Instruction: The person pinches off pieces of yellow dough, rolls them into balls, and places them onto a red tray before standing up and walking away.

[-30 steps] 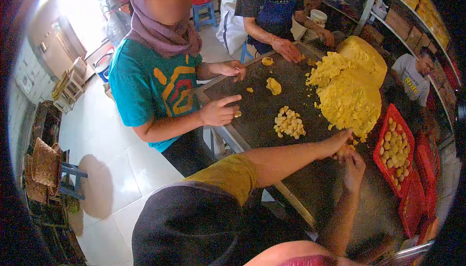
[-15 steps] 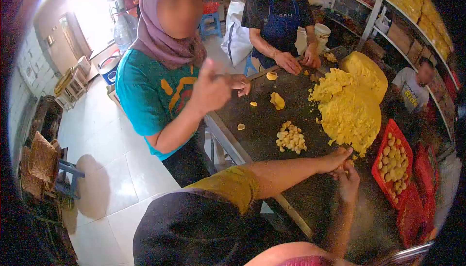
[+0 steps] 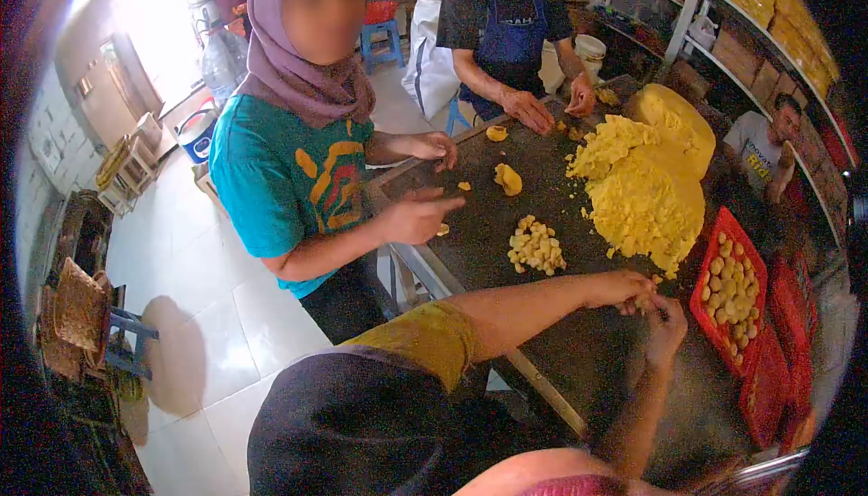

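Note:
My left hand reaches over the dark tabletop with its fingers closed. Right beside it, fingertips close to the left ones, is my right hand, its fingers curled in a pinch. Whatever lies between the fingers is too small to make out. Just beyond both hands rises a large crumbly mound of yellow dough, with a smoother yellow lump behind it. A pile of small pale dough pieces lies to their left. To the right, a red tray holds several round dough balls.
Across the table, a person in a teal shirt and one in a dark apron have their hands over it. Another person is beyond the mound. Small dough pieces lie between. Red trays stand at the right edge.
The teal-shirted person's raised hand has come down toward the table edge. The person at the right has lifted a hand. My hands remain together, and the scene has shifted slightly in view.

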### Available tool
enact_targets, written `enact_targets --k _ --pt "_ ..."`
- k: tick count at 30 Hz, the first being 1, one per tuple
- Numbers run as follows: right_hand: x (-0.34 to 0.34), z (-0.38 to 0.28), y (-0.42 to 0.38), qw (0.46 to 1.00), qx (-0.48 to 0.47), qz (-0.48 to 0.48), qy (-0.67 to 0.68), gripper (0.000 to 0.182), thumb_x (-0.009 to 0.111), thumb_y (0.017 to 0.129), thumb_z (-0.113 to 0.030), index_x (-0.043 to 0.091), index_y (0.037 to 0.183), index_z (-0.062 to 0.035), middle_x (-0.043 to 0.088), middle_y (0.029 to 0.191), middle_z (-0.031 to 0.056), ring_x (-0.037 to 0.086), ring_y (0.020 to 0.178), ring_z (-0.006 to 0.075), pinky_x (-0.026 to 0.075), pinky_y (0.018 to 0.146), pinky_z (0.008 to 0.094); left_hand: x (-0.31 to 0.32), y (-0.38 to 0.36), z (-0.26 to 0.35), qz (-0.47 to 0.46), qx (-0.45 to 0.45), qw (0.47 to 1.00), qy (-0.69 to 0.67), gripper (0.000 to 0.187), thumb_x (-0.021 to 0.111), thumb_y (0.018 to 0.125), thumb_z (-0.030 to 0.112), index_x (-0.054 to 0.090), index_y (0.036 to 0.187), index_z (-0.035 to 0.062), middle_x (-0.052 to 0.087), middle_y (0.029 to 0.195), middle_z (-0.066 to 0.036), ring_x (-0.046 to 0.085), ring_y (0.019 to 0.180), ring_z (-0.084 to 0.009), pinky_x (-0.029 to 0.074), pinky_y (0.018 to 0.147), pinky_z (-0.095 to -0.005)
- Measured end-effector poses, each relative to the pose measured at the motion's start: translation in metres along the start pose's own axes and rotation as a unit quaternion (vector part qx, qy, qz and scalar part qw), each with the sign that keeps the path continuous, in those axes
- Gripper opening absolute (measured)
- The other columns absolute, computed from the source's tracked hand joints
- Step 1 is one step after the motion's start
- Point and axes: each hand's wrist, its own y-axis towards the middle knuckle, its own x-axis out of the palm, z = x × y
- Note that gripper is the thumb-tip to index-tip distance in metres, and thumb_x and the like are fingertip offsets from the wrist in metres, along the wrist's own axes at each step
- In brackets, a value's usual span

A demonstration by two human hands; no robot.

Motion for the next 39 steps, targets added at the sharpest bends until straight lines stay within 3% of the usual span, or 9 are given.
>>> enact_targets --k 8,10,11,13,16,18,22,25,39 --pt "-0.004 0.001 0.002 0.999 0.013 0.052 0.005 0.035 0.064 0.075 -0.013 0.054 0.105 -0.0006 0.056 0.093 0.0072 0.052 0.085 0.0149 0.041 0.079 0.0278 0.009 0.004 -0.017 -0.057 -0.061 0.99 -0.116 0.031 0.042 0.087 0.038 0.049 0.099 0.0102 0.056 0.073 -0.004 0.054 0.066 -0.0169 0.044 0.056 -0.0316" --pt "-0.007 0.006 0.004 0.991 -0.024 0.119 -0.06 0.031 0.059 0.08 -0.016 0.054 0.106 0.0007 0.057 0.099 0.0091 0.053 0.089 0.0164 0.041 0.082 0.0275 0.018 0.006 -0.027 0.08 0.113 0.896 0.422 0.044 0.043 0.085 0.04 0.043 0.114 0.0072 0.055 0.1 -0.015 0.053 0.096 -0.0292 0.043 0.077 -0.0449" --pt "-0.009 0.008 0.005 0.99 -0.014 0.122 -0.066 0.031 0.059 0.08 -0.016 0.054 0.106 0.0007 0.057 0.099 0.0091 0.053 0.089 0.0164 0.041 0.082 0.0275 0.023 0.003 -0.036 0.07 0.11 0.9 0.415 0.044 0.043 0.085 0.04 0.043 0.114 0.0072 0.055 0.1 -0.015 0.053 0.096 -0.0292 0.043 0.077 -0.0449" --pt "-0.018 0.012 0.005 0.993 0.053 0.109 -0.014 0.027 0.057 0.082 -0.016 0.056 0.103 0.0016 0.059 0.101 0.0108 0.055 0.092 0.0176 0.042 0.083 0.0273 0.049 -0.032 -0.018 -0.022 0.024 0.728 0.685 0.067 0.046 0.083 0.039 0.02 0.131 -0.0004 0.027 0.133 -0.023 0.021 0.126 -0.0367 0.014 0.099 -0.0569" --pt "-0.021 0.017 0.001 0.994 0.006 0.057 -0.091 0.023 0.06 0.078 -0.011 0.059 0.098 0.0008 0.06 0.098 0.0109 0.057 0.09 0.0187 0.043 0.082 0.0284 0.044 -0.02 -0.012 0.033 0.025 0.834 0.551 0.077 0.05 0.079 0.042 0.012 0.135 0.0036 0.014 0.138 -0.023 0.008 0.129 -0.0386 0.003 0.099 -0.0593" --pt "-0.017 0.006 -0.004 0.966 -0.011 -0.068 -0.249 0.03 0.064 0.067 -0.01 0.062 0.097 -0.0058 0.06 0.091 0.0123 0.058 0.084 0.0253 0.045 0.076 0.0314 0.034 -0.013 0.022 0.187 0.123 0.888 0.402 0.063 0.05 0.082 0.032 0.024 0.127 -0.0034 0.037 0.123 -0.027 0.037 0.115 -0.0372 0.032 0.093 -0.0442" --pt "-0.003 -0.002 -0.013 0.957 -0.005 -0.135 -0.256 0.025 0.063 0.07 -0.015 0.063 0.094 -0.0087 0.06 0.093 0.0112 0.056 0.087 0.0282 0.045 0.076 0.0346 -0.025 0.01 0.008 0.414 0.203 0.837 0.295 0.045 0.044 0.088 0.027 0.037 0.119 -0.0039 0.046 0.114 -0.02 0.046 0.104 -0.0313 0.035 0.089 -0.038" --pt "-0.001 -0.005 -0.015 0.949 0.044 -0.139 -0.28 0.025 0.063 0.07 -0.019 0.064 0.094 -0.0105 0.059 0.097 0.0096 0.055 0.093 0.0276 0.045 0.079 0.0348 -0.02 -0.005 0.04 0.417 0.144 0.893 0.085 0.03 0.046 0.088 0.024 0.04 0.109 0.0025 0.048 0.101 -0.009 0.047 0.091 -0.0182 0.037 0.083 -0.032" --pt "-0.01 -0.013 -0.022 0.931 -0.008 -0.188 -0.314 0.039 0.067 0.066 -0.026 0.06 0.104 -0.018 0.057 0.106 0.0074 0.052 0.099 0.0276 0.044 0.081 0.0364 -0.032 0.0 0.028 0.424 0.131 0.893 0.073 0.023 0.048 0.087 0.022 0.046 0.103 0.0051 0.049 0.095 -0.005 0.046 0.085 -0.0139 0.038 0.075 -0.0277"
